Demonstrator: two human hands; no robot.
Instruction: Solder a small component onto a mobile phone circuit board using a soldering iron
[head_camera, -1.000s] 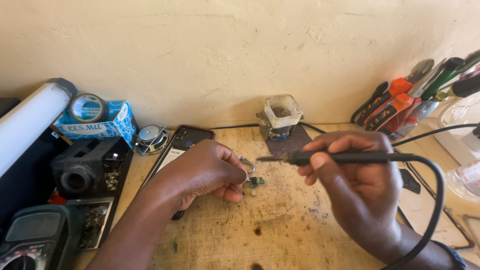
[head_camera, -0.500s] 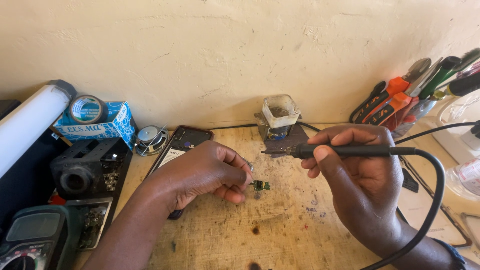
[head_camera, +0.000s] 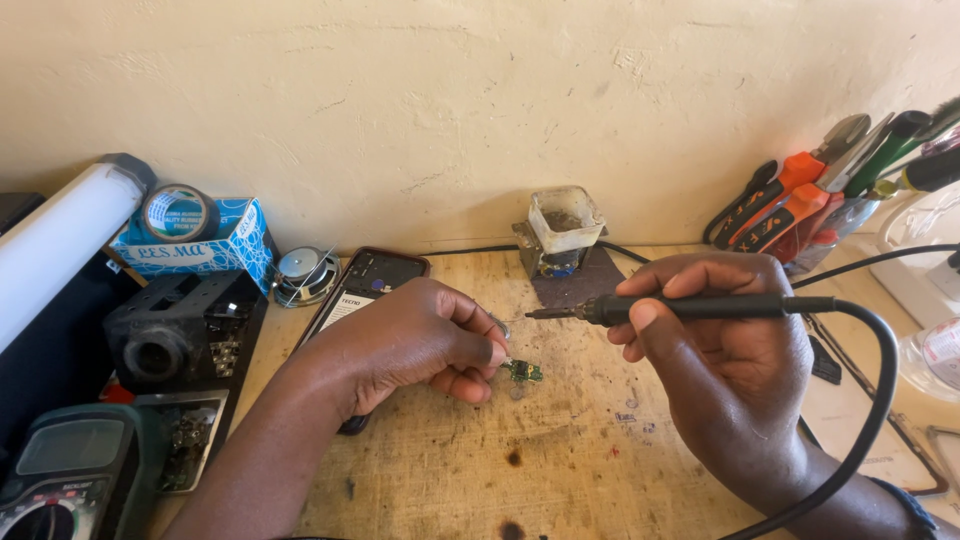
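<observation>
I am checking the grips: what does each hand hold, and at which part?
The right hand holds the soldering iron by its black handle. The left hand pinches the small green circuit board at its edge.

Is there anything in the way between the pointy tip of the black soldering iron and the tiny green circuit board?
Nothing visible: bare wooden bench separates the black soldering iron tip from the tiny green circuit board, pinned by the left hand.
</observation>
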